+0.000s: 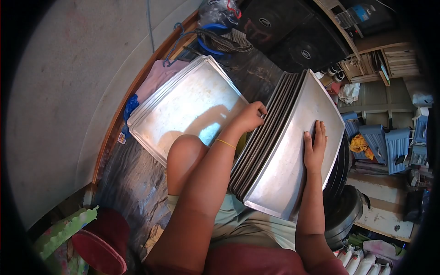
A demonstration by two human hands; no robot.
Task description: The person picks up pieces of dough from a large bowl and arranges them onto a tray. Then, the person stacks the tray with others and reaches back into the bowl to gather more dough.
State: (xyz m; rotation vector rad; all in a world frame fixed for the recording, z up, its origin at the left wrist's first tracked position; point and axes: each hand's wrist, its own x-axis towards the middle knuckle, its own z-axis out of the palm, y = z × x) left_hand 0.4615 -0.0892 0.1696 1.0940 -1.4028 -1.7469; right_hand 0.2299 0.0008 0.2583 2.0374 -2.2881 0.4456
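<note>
Head view. Left hand [251, 117]: fingers curled over the top edges of the upright trays [256, 151], which stand on edge and lean between both hands, above the lap. Right hand [315, 146]: spread flat, palm pressed on the outer tray [284, 178] of that row. Flat trays [183, 110] lie stacked just beyond the left hand. Red tub [101, 243] well below the left arm.
</note>
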